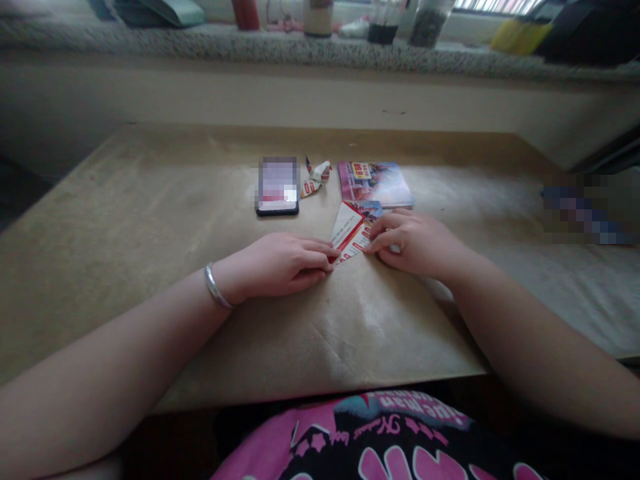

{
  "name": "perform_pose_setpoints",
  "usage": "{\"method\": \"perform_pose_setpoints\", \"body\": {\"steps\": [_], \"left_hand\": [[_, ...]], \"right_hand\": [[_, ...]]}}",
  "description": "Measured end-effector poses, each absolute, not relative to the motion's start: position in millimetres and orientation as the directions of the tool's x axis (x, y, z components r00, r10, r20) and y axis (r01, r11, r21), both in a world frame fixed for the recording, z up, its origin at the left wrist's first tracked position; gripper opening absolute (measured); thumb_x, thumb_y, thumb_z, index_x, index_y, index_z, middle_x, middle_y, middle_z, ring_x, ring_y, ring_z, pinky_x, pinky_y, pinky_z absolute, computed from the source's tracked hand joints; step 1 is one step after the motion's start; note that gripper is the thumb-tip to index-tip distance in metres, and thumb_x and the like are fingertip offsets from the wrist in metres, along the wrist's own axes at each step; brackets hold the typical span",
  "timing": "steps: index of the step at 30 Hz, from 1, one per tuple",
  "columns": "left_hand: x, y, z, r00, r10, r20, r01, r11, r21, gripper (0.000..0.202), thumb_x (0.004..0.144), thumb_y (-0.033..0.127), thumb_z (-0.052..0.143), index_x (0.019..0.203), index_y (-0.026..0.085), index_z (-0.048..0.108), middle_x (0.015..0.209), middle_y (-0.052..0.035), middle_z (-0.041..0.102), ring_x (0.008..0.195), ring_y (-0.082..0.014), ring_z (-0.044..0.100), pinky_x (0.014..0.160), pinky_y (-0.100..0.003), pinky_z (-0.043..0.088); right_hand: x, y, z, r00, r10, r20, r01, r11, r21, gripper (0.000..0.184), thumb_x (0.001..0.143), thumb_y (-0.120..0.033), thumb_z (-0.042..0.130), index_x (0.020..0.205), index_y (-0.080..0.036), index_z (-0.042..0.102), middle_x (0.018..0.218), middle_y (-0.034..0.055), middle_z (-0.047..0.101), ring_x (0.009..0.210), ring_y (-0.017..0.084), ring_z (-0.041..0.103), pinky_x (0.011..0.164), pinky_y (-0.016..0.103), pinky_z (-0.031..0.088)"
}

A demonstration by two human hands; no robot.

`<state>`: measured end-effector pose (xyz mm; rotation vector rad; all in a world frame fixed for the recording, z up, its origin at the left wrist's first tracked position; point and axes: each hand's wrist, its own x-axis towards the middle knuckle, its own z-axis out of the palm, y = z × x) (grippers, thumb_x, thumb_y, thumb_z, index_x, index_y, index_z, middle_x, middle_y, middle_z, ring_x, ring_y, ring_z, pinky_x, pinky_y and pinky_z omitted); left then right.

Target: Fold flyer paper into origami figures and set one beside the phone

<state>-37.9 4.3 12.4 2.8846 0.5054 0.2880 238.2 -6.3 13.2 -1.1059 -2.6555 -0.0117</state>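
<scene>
A folded piece of printed paper [351, 231], red and white, lies on the brown paper-covered table [150, 220]. My left hand [280, 265] rests beside it with fingers pressed together, fingertips pinning its left edge. My right hand [417, 241] lies over its right side, fingers curled and pressing down on the fold. A silver bangle [216, 287] sits on my left wrist.
Behind the hands lie a phone [278, 186], a small folded paper figure [316, 177] and a stack of printed leaflets [375, 183]. A stone windowsill [300, 47] with jars and bottles runs along the back. A blurred object [590, 207] sits at the right edge.
</scene>
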Motion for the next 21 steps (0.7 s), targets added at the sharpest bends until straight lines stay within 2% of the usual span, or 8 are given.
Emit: {"method": "perform_pose_setpoints", "body": {"steps": [5,10,21], "left_hand": [[-42.6,9.6,10.4,0.930,0.334,0.156,0.279,-0.914,0.294,0.022,0.094,0.025,0.048,0.103,0.024,0.068,0.128,0.0004,0.063,0.120,-0.0164,0.058,0.100,-0.029,0.049],[-42.8,8.5,10.1,0.930,0.319,0.184,0.257,-0.920,0.294,0.021,0.092,0.023,0.050,0.103,0.023,0.068,0.127,-0.0018,0.063,0.120,-0.0174,0.058,0.100,-0.031,0.049],[-43.0,5.4,9.7,0.930,0.320,0.181,0.265,-0.924,0.274,0.021,0.089,0.020,0.053,0.104,0.023,0.067,0.127,-0.0031,0.063,0.120,-0.0183,0.058,0.098,-0.031,0.050]], "right_hand": [[247.7,-2.9,13.9,-0.629,0.750,0.206,0.746,0.657,-0.113,0.022,0.077,-0.018,0.060,0.085,-0.028,0.078,0.097,0.0019,0.071,0.084,0.018,0.064,0.075,0.030,0.046],[253.6,-2.1,14.5,-0.577,0.794,0.191,0.791,0.602,-0.112,0.020,0.078,-0.021,0.060,0.085,-0.029,0.078,0.098,0.0015,0.071,0.082,0.017,0.065,0.069,0.029,0.047],[272.2,6.7,13.4,-0.532,0.836,0.137,0.832,0.546,-0.099,0.022,0.078,-0.019,0.058,0.085,-0.028,0.077,0.095,0.0004,0.072,0.082,0.017,0.066,0.068,0.028,0.048]]}}
